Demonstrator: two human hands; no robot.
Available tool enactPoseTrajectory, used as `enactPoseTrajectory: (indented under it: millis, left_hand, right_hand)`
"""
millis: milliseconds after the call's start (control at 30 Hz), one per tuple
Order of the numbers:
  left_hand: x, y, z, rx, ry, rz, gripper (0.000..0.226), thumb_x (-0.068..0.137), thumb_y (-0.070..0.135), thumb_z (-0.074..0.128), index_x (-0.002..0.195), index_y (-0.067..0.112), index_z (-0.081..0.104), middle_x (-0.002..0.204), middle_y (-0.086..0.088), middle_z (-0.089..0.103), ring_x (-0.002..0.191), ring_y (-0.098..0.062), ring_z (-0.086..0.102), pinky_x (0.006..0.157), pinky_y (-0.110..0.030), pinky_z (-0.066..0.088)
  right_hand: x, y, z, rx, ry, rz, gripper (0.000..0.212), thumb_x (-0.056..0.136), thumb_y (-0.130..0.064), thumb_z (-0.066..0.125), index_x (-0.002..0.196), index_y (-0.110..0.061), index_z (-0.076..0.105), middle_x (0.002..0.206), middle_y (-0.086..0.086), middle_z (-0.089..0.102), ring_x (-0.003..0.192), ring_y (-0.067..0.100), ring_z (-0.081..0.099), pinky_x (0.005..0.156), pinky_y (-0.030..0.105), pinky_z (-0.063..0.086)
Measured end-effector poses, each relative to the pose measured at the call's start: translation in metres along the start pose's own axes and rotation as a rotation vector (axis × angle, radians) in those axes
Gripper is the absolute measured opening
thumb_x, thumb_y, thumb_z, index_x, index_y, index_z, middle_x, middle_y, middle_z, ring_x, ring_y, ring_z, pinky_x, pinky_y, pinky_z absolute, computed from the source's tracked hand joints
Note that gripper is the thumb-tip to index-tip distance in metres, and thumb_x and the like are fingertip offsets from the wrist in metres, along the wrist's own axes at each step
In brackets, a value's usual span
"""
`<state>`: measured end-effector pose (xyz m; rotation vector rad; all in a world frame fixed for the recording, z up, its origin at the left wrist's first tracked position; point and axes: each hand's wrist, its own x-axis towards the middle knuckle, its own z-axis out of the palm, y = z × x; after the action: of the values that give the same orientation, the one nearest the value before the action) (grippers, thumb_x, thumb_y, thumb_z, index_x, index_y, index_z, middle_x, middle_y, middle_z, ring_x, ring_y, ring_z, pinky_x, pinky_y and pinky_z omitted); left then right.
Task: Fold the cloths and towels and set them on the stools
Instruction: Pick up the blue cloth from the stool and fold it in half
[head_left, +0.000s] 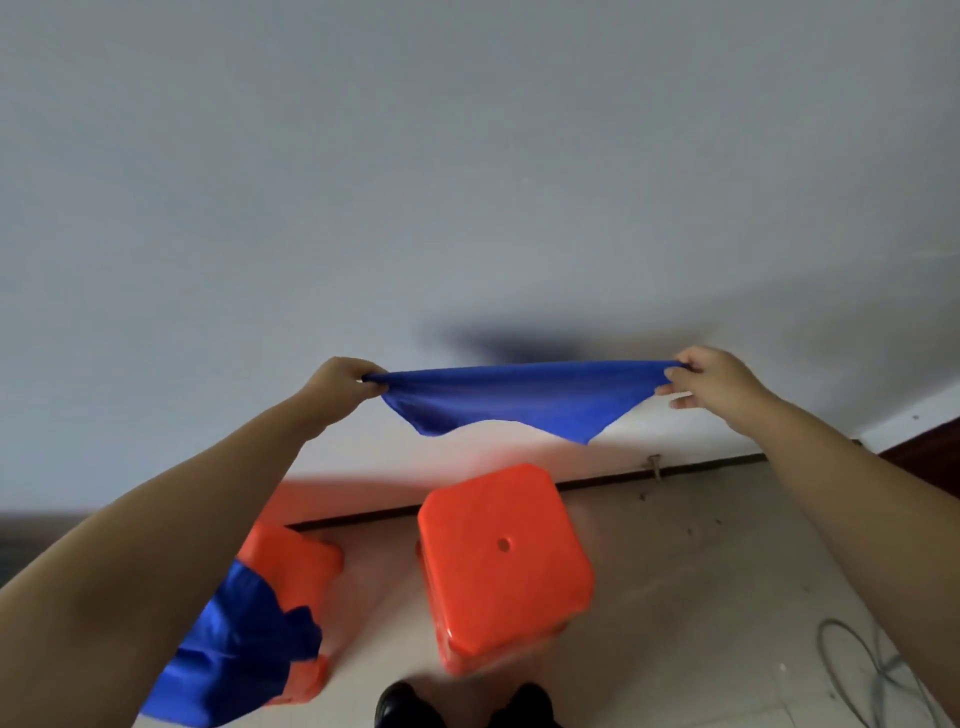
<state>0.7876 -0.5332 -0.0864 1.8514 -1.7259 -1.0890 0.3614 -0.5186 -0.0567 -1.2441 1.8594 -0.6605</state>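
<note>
Blue cloth (519, 397) hangs stretched between both hands, folded double.

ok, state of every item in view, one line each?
left hand: pinches one top corner of the held blue cloth
right hand: pinches the other top corner
held blue cloth: stretched out in the air between the hands, unfolded, lower edge hanging free
centre orange stool: upright, seat bare
left orange stool: another blue cloth draped over it
draped blue cloth: crumpled, not folded
</note>
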Motion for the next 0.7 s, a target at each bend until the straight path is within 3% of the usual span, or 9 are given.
enactPoseTrajectory:
  millis: [133, 267, 367, 467, 567, 700]
  left_hand:
    - [-0.021, -0.04, 0.026, 0.151, -0.128, -0.03, 0.013, 0.087, 0.007, 0.058, 0.087, 0.012, 0.07, 0.075, -0.006, 0.063, 0.073, -0.022, 0.052, 0.065, -0.027, 0.039]
    - [-0.043, -0.088, 0.065, 0.286, -0.303, -0.093, 0.031, 0.079, 0.024, 0.056, 0.094, 0.003, 0.073, 0.091, -0.017, 0.072, 0.083, -0.019, 0.059, 0.077, -0.032, 0.044]
    - [-0.065, -0.124, 0.099, 0.312, -0.4, -0.144, 0.021, 0.082, 0.013, 0.061, 0.097, 0.007, 0.074, 0.093, -0.012, 0.073, 0.083, -0.016, 0.06, 0.073, -0.028, 0.04]
    - [-0.078, -0.158, 0.132, 0.372, -0.459, -0.174, 0.017, 0.086, 0.013, 0.061, 0.096, 0.006, 0.073, 0.094, -0.017, 0.071, 0.079, -0.018, 0.056, 0.066, -0.024, 0.031]
    - [-0.076, -0.183, 0.154, 0.373, -0.485, -0.228, 0.022, 0.087, 0.019, 0.058, 0.094, 0.002, 0.072, 0.092, -0.022, 0.069, 0.075, -0.025, 0.052, 0.064, -0.025, 0.027]
    - [-0.042, -0.19, 0.167, 0.346, -0.475, -0.267, 0.019, 0.087, 0.017, 0.058, 0.075, 0.003, 0.064, 0.076, -0.021, 0.06, 0.073, -0.02, 0.046, 0.06, -0.029, 0.026]
  right_hand:
    - [-0.017, 0.05, 0.022, -0.006, -0.165, 0.106, 0.018, 0.093, 0.004, 0.049, 0.079, -0.006, 0.052, 0.085, 0.013, 0.059, 0.057, 0.005, 0.069, 0.06, 0.014, 0.056]
    - [-0.043, 0.115, 0.058, -0.063, -0.292, 0.258, 0.017, 0.091, 0.007, 0.05, 0.078, -0.004, 0.05, 0.08, 0.015, 0.06, 0.055, 0.004, 0.069, 0.06, 0.016, 0.057]
    - [-0.068, 0.168, 0.089, -0.126, -0.357, 0.379, 0.02, 0.089, 0.007, 0.053, 0.075, -0.006, 0.048, 0.079, 0.014, 0.059, 0.06, 0.008, 0.068, 0.063, 0.02, 0.057]
    - [-0.079, 0.212, 0.117, -0.16, -0.394, 0.463, 0.021, 0.086, 0.009, 0.057, 0.073, -0.006, 0.048, 0.079, 0.014, 0.055, 0.073, 0.019, 0.065, 0.076, 0.03, 0.056]
    - [-0.077, 0.242, 0.14, -0.177, -0.44, 0.523, 0.016, 0.086, 0.005, 0.057, 0.076, -0.004, 0.049, 0.083, 0.017, 0.056, 0.08, 0.023, 0.068, 0.076, 0.03, 0.057]
    - [-0.041, 0.255, 0.158, -0.108, -0.354, 0.596, 0.018, 0.091, 0.003, 0.049, 0.076, -0.006, 0.048, 0.08, 0.012, 0.054, 0.071, 0.021, 0.065, 0.071, 0.033, 0.054]
